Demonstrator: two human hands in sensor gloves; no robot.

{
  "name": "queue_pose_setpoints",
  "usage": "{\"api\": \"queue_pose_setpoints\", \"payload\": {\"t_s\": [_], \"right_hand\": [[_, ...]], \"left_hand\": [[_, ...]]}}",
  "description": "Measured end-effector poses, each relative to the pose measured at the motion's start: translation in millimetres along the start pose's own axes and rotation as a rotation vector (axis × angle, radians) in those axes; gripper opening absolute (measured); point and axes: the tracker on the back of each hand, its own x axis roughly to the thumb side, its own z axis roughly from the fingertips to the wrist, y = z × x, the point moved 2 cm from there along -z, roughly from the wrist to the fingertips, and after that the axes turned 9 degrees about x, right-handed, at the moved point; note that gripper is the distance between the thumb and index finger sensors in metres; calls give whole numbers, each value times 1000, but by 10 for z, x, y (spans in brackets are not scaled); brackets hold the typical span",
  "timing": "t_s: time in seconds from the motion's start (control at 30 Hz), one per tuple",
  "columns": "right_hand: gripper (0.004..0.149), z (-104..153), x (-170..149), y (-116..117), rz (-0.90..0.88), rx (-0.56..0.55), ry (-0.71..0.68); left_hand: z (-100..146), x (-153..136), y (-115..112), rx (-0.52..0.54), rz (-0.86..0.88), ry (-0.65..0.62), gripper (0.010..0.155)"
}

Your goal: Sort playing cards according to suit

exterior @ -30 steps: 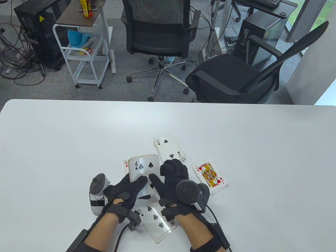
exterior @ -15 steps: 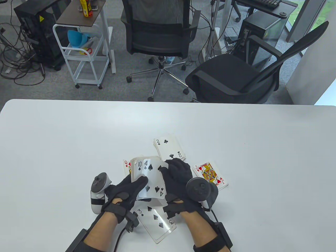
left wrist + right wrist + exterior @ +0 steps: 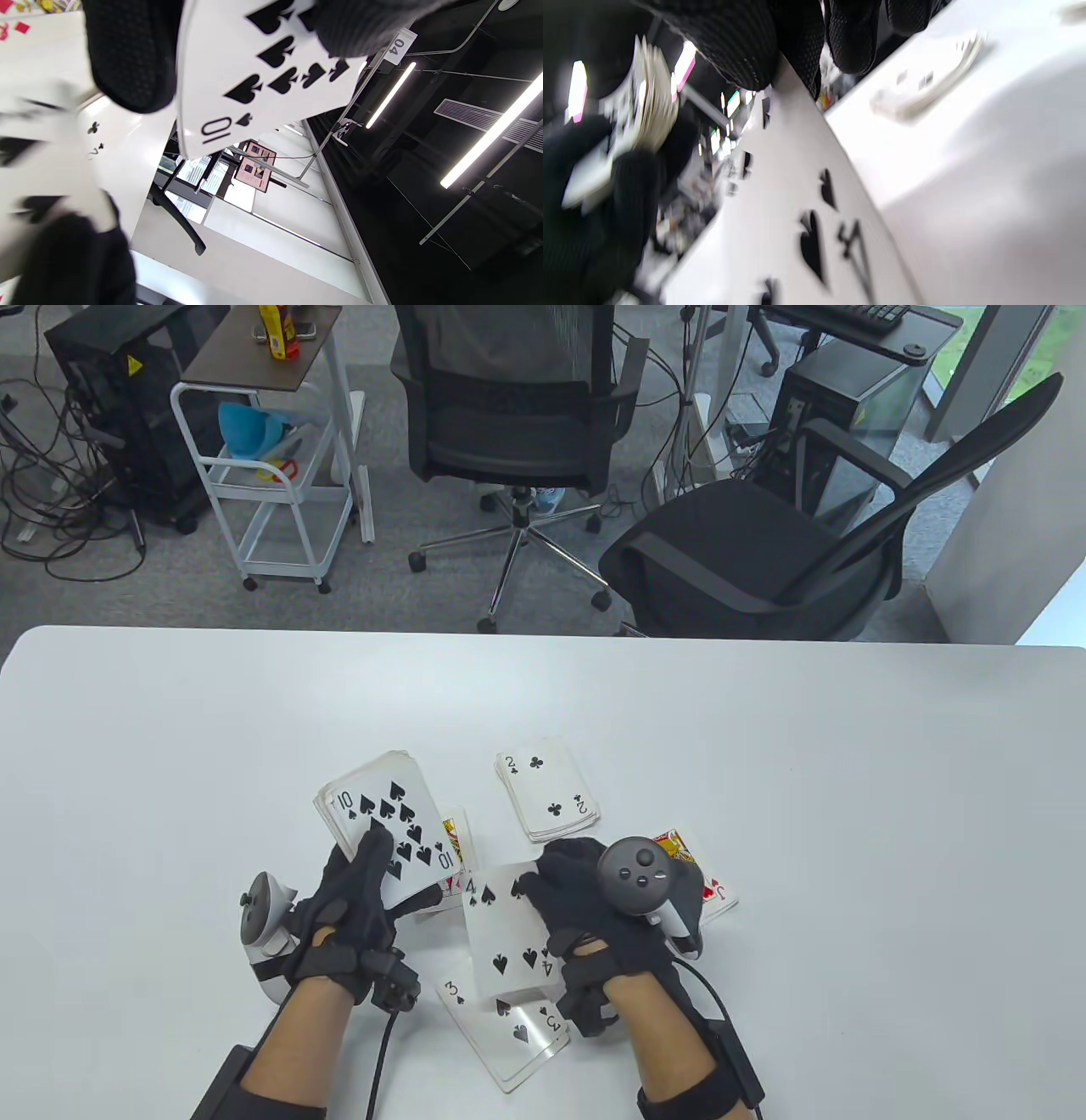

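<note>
My left hand [image 3: 361,891] grips a stack of cards with the ten of spades [image 3: 392,824] on top; the same ten of spades [image 3: 263,80] fills the left wrist view. My right hand [image 3: 577,891] pinches the four of spades [image 3: 507,929] by its right edge, above the spade pile topped by a three of spades [image 3: 509,1027]. In the right wrist view the four of spades [image 3: 797,228] runs down from my fingers [image 3: 793,51]. A club pile with the two of clubs [image 3: 547,797] lies beyond. The heart pile [image 3: 713,891] is mostly hidden by my right hand.
A red face card [image 3: 454,836] of the diamond pile peeks out between my hands. The white table [image 3: 806,780] stretches bare to the right and far side. Two black office chairs [image 3: 747,551] and a white cart [image 3: 271,475] stand beyond the far edge.
My right hand has pulled the four of spades off the stack and moved it right and nearer. My left hand has shifted left with the stack, now showing the ten of spades.
</note>
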Motion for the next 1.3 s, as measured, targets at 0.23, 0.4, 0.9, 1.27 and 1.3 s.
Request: {"api": "queue_pose_setpoints", "payload": {"t_s": [0.23,0.4,0.9,1.27,1.3], "right_hand": [[37,-123,143,447,215,270,37],[39,-180,177,611,472,189,87],[44,171,278,-4,221,-417,-214],[52,248,192,-99,33,-518,-259],[52,244,196,-91,31,-509,-259]], "left_hand": [[-12,-4,-13,-3,-29,-21,59],[-8,-17,-48,-28,-54,-17,59],[7,-98,-163,-92,-108,-2,59],[36,-231,-380,-204,-216,34,58],[40,-229,-390,-203,-222,31,58]]}}
